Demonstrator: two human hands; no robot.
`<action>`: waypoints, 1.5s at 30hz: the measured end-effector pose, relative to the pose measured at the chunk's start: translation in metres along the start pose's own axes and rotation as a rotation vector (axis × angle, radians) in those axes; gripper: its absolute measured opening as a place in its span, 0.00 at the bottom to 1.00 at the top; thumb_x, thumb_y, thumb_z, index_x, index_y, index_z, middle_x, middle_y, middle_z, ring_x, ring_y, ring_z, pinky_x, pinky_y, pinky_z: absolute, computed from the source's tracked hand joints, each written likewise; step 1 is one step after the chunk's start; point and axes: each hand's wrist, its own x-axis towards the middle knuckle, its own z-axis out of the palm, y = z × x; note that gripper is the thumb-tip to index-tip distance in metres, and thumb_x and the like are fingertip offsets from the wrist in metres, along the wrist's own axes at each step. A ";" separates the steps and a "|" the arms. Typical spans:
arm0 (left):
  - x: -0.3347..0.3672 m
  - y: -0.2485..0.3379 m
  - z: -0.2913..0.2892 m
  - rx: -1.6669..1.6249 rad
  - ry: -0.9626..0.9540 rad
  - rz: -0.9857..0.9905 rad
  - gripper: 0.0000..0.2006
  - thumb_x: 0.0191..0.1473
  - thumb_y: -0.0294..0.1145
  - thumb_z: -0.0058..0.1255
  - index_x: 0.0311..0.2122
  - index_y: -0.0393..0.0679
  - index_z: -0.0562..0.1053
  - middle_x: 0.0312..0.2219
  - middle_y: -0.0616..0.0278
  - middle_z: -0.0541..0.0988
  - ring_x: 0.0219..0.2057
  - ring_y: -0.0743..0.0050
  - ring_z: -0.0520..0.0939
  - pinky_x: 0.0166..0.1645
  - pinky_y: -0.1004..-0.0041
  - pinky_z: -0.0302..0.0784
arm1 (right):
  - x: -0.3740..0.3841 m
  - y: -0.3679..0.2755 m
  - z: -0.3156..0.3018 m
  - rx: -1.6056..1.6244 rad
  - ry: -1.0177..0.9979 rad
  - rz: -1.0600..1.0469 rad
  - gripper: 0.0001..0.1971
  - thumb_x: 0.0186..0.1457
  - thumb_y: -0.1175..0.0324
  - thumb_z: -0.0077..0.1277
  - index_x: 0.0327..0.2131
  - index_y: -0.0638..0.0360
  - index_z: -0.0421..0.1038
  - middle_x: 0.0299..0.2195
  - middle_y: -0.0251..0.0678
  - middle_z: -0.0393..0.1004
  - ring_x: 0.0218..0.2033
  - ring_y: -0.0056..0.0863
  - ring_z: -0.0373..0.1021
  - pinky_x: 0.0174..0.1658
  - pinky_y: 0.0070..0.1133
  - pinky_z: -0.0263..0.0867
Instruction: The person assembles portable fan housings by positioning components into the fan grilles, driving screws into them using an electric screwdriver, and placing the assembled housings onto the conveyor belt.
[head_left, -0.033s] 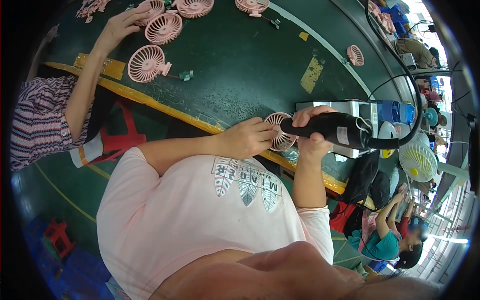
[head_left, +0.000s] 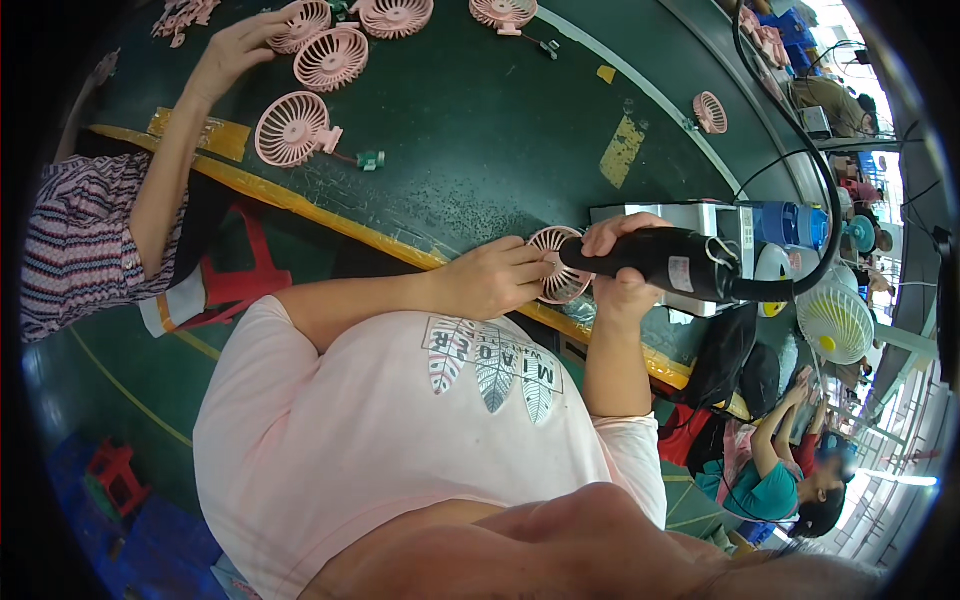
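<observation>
The left hand [head_left: 490, 280] is curled around the rim of a small pink fan grille [head_left: 560, 265], fingers pinched on its edge and steadying it at the near edge of the dark green tabletop [head_left: 480, 130]. The right hand [head_left: 620, 270] is wrapped tight around the black barrel of a powered screwdriver [head_left: 665, 262], whose tip points into the face of the grille; a thick black cable [head_left: 800, 130] runs from the tool's back end up and away. The grille sits between the two hands, just above the yellow strip [head_left: 330, 215] that lines the tabletop's edge.

The grille looks like thin moulded plastic with slender radial spokes: probably light and fairly stiff, but the spokes would likely snap or bend under a hard squeeze. The outer ring seems the safest place to hold it, as the left hand does. The screwdriver looks heavier and rigid, best gripped around its body.

Further along the tabletop lie more pink fan parts [head_left: 295, 128], some with short stems. A co-worker's hand [head_left: 235, 50] in a striped sleeve rests near one of them. A grey box [head_left: 700, 225] stands just behind the tool, and a white fan [head_left: 835, 325] sits off to the right.
</observation>
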 end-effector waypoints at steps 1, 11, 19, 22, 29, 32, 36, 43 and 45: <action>0.000 0.001 0.000 0.010 0.002 0.007 0.07 0.37 0.28 0.43 0.24 0.38 0.70 0.36 0.57 0.71 0.39 0.67 0.71 0.39 0.73 0.65 | -0.002 0.001 -0.001 0.003 -0.015 -0.019 0.32 0.29 0.52 0.64 0.33 0.64 0.60 0.18 0.36 0.65 0.19 0.30 0.64 0.26 0.24 0.62; 0.000 -0.009 -0.019 0.267 -0.074 -0.193 0.04 0.35 0.26 0.47 0.20 0.39 0.71 0.28 0.60 0.71 0.30 0.68 0.73 0.32 0.71 0.68 | -0.027 -0.019 -0.026 -0.067 0.174 -0.331 0.37 0.38 0.37 0.49 0.42 0.59 0.56 0.17 0.32 0.62 0.18 0.24 0.60 0.26 0.21 0.58; 0.076 -0.138 -0.056 0.250 0.110 -0.418 0.23 0.35 0.24 0.50 0.42 0.41 0.64 0.47 0.43 0.57 0.44 0.49 0.67 0.45 0.63 0.68 | -0.033 0.011 -0.003 -0.079 -0.029 -0.172 0.37 0.36 0.46 0.57 0.42 0.63 0.56 0.25 0.39 0.67 0.25 0.32 0.66 0.33 0.28 0.65; 0.088 -0.179 -0.069 0.537 0.203 -0.358 0.27 0.32 0.32 0.55 0.43 0.39 0.63 0.48 0.42 0.56 0.46 0.46 0.64 0.51 0.61 0.59 | -0.030 0.013 0.005 -0.088 -0.026 -0.178 0.37 0.35 0.46 0.58 0.42 0.64 0.57 0.24 0.40 0.67 0.25 0.32 0.66 0.32 0.28 0.65; 0.032 -0.208 -0.101 0.784 -0.189 -0.983 0.20 0.42 0.40 0.47 0.41 0.41 0.68 0.44 0.47 0.67 0.50 0.50 0.62 0.51 0.49 0.51 | -0.026 0.004 -0.018 -0.013 0.016 -0.112 0.35 0.36 0.43 0.55 0.39 0.62 0.58 0.17 0.34 0.63 0.18 0.27 0.63 0.25 0.23 0.61; 0.036 -0.148 -0.095 0.582 -0.430 -0.772 0.16 0.42 0.39 0.47 0.35 0.39 0.70 0.40 0.51 0.68 0.49 0.55 0.63 0.52 0.56 0.54 | -0.019 -0.023 -0.040 -0.060 0.040 -0.127 0.35 0.37 0.37 0.50 0.40 0.57 0.59 0.14 0.31 0.61 0.14 0.24 0.59 0.21 0.22 0.56; 0.018 -0.072 -0.063 0.386 -0.222 -0.361 0.13 0.36 0.28 0.50 0.33 0.42 0.69 0.34 0.54 0.69 0.47 0.59 0.65 0.53 0.56 0.53 | -0.006 -0.061 -0.052 -0.145 0.098 -0.431 0.35 0.38 0.34 0.46 0.41 0.52 0.60 0.17 0.29 0.61 0.16 0.23 0.59 0.24 0.21 0.57; 0.011 -0.002 -0.018 0.143 -0.044 -0.280 0.15 0.37 0.28 0.53 0.35 0.37 0.70 0.42 0.50 0.66 0.50 0.56 0.62 0.55 0.58 0.53 | 0.004 -0.060 -0.050 -0.175 0.102 -0.330 0.29 0.37 0.43 0.54 0.35 0.55 0.61 0.18 0.33 0.63 0.20 0.27 0.61 0.28 0.24 0.59; 0.010 -0.002 -0.014 0.090 -0.055 -0.274 0.14 0.37 0.29 0.53 0.33 0.37 0.70 0.42 0.50 0.66 0.49 0.56 0.62 0.53 0.58 0.54 | 0.005 -0.057 -0.047 -0.119 0.121 -0.294 0.29 0.38 0.43 0.54 0.35 0.55 0.60 0.18 0.33 0.63 0.19 0.27 0.61 0.29 0.24 0.60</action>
